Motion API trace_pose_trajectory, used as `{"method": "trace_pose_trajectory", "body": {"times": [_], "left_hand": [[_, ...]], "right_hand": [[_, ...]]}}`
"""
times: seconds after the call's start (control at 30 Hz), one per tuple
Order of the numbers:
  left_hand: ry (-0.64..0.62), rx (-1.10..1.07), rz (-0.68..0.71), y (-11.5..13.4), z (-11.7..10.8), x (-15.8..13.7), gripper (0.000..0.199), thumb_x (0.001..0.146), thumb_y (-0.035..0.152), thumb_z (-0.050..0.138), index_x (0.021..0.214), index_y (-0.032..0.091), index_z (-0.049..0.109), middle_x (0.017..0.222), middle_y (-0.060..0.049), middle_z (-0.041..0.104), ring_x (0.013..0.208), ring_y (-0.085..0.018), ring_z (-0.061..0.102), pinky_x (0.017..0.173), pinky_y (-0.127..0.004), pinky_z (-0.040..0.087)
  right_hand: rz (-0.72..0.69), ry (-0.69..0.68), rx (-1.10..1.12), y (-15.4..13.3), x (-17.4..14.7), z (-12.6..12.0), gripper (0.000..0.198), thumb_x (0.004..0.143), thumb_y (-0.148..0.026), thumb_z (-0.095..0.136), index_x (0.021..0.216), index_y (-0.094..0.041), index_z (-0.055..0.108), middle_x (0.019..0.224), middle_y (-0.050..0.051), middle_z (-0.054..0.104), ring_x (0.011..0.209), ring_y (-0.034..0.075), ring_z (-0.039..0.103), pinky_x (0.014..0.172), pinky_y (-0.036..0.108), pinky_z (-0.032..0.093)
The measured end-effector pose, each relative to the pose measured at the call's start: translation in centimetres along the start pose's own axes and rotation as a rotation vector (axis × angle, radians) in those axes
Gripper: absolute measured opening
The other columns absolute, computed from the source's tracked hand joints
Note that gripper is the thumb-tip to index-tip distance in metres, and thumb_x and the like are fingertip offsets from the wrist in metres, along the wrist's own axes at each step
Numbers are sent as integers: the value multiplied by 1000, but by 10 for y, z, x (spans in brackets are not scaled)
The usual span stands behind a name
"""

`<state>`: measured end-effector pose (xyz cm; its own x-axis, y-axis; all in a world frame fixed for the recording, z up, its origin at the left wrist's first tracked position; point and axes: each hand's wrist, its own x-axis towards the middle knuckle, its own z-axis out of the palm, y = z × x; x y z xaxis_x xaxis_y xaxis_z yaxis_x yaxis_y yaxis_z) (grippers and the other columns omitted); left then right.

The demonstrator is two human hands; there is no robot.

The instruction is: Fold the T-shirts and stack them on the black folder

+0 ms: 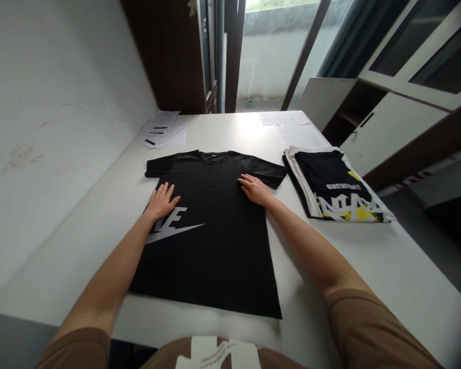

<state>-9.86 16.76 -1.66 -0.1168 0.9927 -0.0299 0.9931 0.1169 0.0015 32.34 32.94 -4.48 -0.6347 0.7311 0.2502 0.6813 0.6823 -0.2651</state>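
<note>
A black T-shirt (215,256) lies spread flat on the white table (96,230), its collar at the far side and its hem toward me. A grey printed logo shows on its left part, partly covered by my hand and forearm. My left hand (162,201) rests flat on the shirt's left side just above the print, fingers apart. On the right side, below the sleeve, my right hand (254,188) lies flat on the fabric with its fingers stretched out. Neither hand grips anything.
Folded clothes (334,184), black and white with yellow print, are stacked on the table to the right of the shirt. Printed papers (165,129) lie at the far left, and more sheets (292,125) at the far right. A wall (61,128) borders the left side.
</note>
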Motion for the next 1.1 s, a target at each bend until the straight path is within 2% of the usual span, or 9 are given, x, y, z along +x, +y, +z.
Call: {"method": "trace_pose_trajectory", "body": {"times": [0.1, 0.17, 0.43, 0.6, 0.73, 0.9, 0.97, 1.03, 1.1], "left_hand": [[16, 8, -133, -28, 4, 2, 82, 102, 67, 19, 164, 14, 28, 171, -16, 19, 158, -34, 17, 125, -55, 19], [38, 21, -138, -27, 5, 3, 84, 102, 68, 20, 163, 12, 28, 170, -18, 20, 158, -34, 17, 126, -55, 17], [172, 76, 28, 56, 2, 20, 84, 100, 69, 28, 159, 9, 37, 170, -17, 19, 159, -35, 11, 127, -57, 9], [225, 34, 80, 89, -3, 26, 77, 103, 61, 31, 162, 12, 31, 170, -16, 22, 158, -33, 18, 127, -55, 14], [108, -22, 49, 73, 5, 26, 73, 104, 60, 28, 164, 18, 29, 170, -14, 24, 156, -33, 25, 125, -54, 21], [104, -14, -119, 13, 14, 17, 76, 104, 62, 24, 166, 17, 22, 171, -15, 21, 157, -33, 20, 125, -55, 20], [86, -13, -173, -3, 13, 12, 77, 103, 62, 25, 165, 17, 25, 170, -15, 21, 157, -35, 20, 124, -58, 21], [106, -3, -195, -4, 10, 8, 76, 103, 61, 28, 163, 15, 31, 170, -17, 22, 157, -37, 20, 124, -60, 21], [170, 6, -169, 9, 6, 7, 74, 103, 59, 30, 161, 13, 35, 169, -19, 23, 157, -37, 20, 124, -59, 20]], "right_hand": [[1, 1, -7, 0, 0, 0, 50, 104, -35, 42, 151, -21, 54, 160, 7, 45, 150, 27, 37, 125, 49, 32], [3, -2, -15, 0, 0, 1, 50, 105, -35, 41, 151, -21, 54, 159, 7, 45, 151, 27, 37, 125, 48, 32], [21, -17, -16, -3, -2, -3, 50, 104, -34, 41, 151, -21, 54, 160, 7, 44, 151, 27, 37, 125, 49, 32], [12, -22, -5, -2, -2, -4, 50, 104, -34, 41, 150, -23, 54, 159, 6, 45, 151, 26, 37, 124, 50, 33], [27, -14, -2, 0, -4, -3, 50, 104, -36, 43, 150, -22, 54, 160, 6, 45, 151, 27, 37, 125, 49, 32], [32, 4, 8, 0, -6, -4, 50, 103, -39, 46, 149, -21, 56, 159, 8, 46, 149, 28, 39, 125, 48, 32], [32, 18, 3, 0, -5, -4, 50, 103, -39, 46, 148, -20, 57, 158, 9, 47, 149, 28, 39, 124, 49, 32], [29, 20, 0, -1, -5, -4, 50, 103, -39, 45, 148, -19, 57, 158, 10, 47, 149, 29, 39, 124, 49, 32], [24, 13, 2, -2, -5, -5, 50, 103, -39, 45, 148, -20, 57, 157, 10, 48, 149, 29, 39, 124, 50, 32]]}}
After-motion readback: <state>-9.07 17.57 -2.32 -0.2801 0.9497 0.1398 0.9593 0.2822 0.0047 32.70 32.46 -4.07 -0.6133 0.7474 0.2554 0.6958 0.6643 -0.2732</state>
